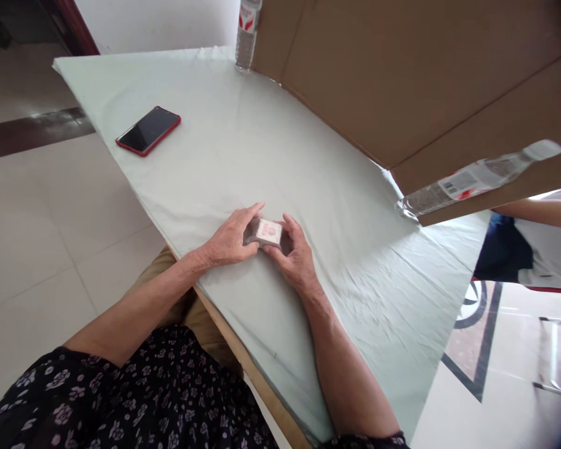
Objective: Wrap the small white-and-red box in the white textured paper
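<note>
A small white pack with red print [269,232] lies low at the table's near edge, between my two hands. Dark or see-through wrapping seems to show at its ends. My left hand [234,239] grips the left end, thumb on the near side and fingers on the far side. On the right end, my right hand [297,255] closes in the same way. What is inside the pack cannot be seen.
A pale green cloth [215,156] covers the table. A phone in a red case [149,131] lies at the left. A cardboard panel [378,81] stands at the back right, beside an upright bottle [247,37] and another bottle [477,181]. Another person's arm [542,212] shows at right.
</note>
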